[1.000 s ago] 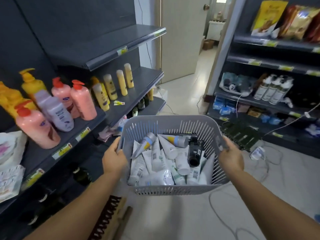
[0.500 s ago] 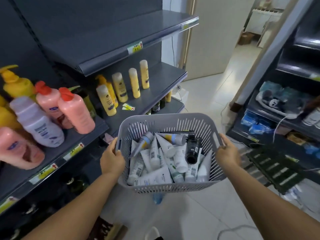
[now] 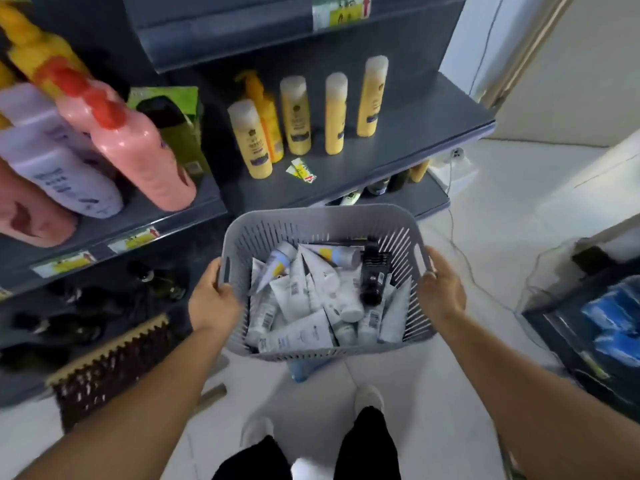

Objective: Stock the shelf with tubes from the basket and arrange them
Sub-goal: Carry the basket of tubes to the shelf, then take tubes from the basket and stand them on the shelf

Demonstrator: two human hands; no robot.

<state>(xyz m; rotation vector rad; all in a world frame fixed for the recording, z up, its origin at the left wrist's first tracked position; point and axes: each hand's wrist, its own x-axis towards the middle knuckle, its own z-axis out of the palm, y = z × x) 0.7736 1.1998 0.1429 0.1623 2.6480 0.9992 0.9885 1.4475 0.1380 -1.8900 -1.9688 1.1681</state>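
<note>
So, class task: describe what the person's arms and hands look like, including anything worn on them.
Both forearms are bare, with no sleeves in view. The left hand shows no glove, watch or ring. The right hand is also ungloved; a ring cannot be made out in the blur. No markings show.

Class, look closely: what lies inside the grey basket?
The grey basket holds a loose pile of white tubes and one black tube. Whatever lies beneath the pile is covered.

Basket [image 3: 322, 220]: pale grey, slotted walls. Tubes [image 3: 298, 332]: mostly white, barcodes printed; one black tube [image 3: 372, 275]. Shelf [image 3: 398, 157]: dark grey-blue. Bottles [image 3: 335, 114]: yellow, white caps. Pump bottle [image 3: 145, 150]: pink, red top. Floor [image 3: 519, 209]: white tile.
</note>
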